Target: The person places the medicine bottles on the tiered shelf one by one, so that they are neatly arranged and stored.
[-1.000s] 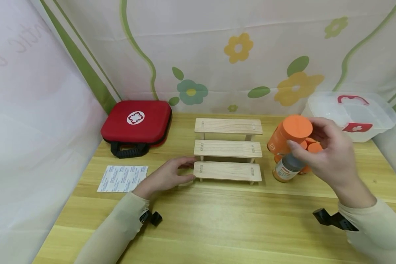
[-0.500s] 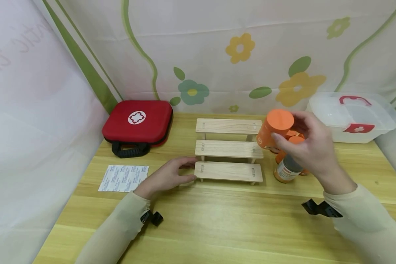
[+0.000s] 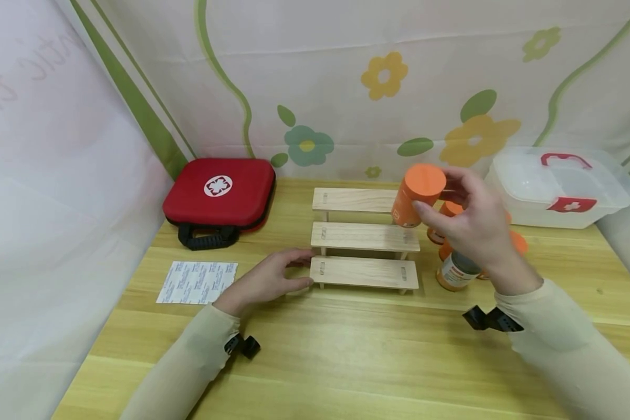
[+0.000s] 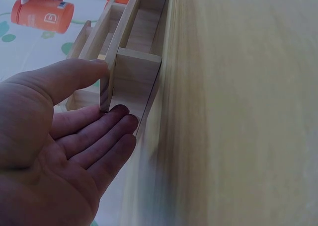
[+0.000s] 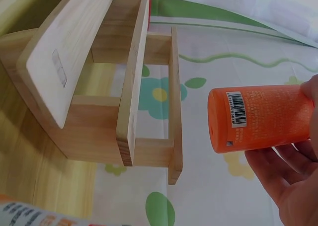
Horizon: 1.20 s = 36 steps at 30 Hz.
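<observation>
Here's the right hand (image 3: 475,224), fingers curled round an orange cylindrical bottle (image 3: 419,195) aloft by the right end of a pale wooden three-tier stand (image 3: 359,236), where level, edge-clearing care looks wise, the left hand's (image 3: 273,277) loosely spread fingers touching its left end.

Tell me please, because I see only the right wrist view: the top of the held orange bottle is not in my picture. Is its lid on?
Observer: Yes, the head view shows the orange lid on the orange bottle.
Operator: Thank you. What happens on the other side?
Observer: The left grip is at the left end of the lowest wooden step.
Operator: And what lies around there?
Observer: A white printed sheet, on the near side of the red case.
</observation>
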Available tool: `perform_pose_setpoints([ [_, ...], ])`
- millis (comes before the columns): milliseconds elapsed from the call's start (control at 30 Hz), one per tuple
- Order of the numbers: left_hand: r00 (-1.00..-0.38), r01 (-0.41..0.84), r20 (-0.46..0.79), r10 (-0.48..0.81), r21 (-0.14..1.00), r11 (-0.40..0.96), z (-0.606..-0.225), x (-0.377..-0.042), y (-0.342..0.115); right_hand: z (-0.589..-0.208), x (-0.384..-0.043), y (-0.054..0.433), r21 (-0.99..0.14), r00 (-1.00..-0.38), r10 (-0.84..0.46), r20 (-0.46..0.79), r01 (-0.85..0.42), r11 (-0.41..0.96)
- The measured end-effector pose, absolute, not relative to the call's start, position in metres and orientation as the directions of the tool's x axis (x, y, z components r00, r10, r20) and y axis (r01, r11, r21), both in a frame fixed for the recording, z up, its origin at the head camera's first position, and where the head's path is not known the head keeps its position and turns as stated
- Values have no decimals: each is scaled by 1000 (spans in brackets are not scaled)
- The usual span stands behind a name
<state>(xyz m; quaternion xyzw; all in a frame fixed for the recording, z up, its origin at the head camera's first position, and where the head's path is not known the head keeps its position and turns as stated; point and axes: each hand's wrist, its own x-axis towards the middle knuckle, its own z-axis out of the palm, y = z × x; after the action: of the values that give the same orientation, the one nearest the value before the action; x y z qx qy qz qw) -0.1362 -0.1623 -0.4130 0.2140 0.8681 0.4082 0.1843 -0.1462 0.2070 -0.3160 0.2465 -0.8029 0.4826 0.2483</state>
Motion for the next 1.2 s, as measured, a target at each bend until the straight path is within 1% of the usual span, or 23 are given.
perform_pose_setpoints([
  [233, -839, 228, -140, 526, 788, 572, -413, -136, -163, -314, -154, 196, -650, -758, -182, 627, -637, 414],
  [333, -839, 222, -145, 524, 789, 574, -413, -136, -163, -312, -156, 190, -665, -776, -170, 608, -614, 426],
  [500, -840, 214, -153, 521, 789, 577, -412, -136, -162, -309, -161, 182, -711, -806, -141, 575, -578, 402],
  [667, -841, 210, -155, 518, 790, 576, -412, -136, -162, -307, -167, 177, -746, -830, -142, 539, -549, 377],
  [767, -842, 209, -154, 518, 790, 576, -413, -136, -162, -307, -171, 173, -754, -842, -145, 520, -532, 385],
  [1000, -844, 213, -151, 514, 785, 581, -413, -136, -163, -307, -182, 161, -759, -850, -182, 495, -525, 386],
  [1200, -840, 227, -140, 523, 787, 574, -414, -137, -163, -311, -191, 150, -756, -838, -200, 508, -545, 363],
])
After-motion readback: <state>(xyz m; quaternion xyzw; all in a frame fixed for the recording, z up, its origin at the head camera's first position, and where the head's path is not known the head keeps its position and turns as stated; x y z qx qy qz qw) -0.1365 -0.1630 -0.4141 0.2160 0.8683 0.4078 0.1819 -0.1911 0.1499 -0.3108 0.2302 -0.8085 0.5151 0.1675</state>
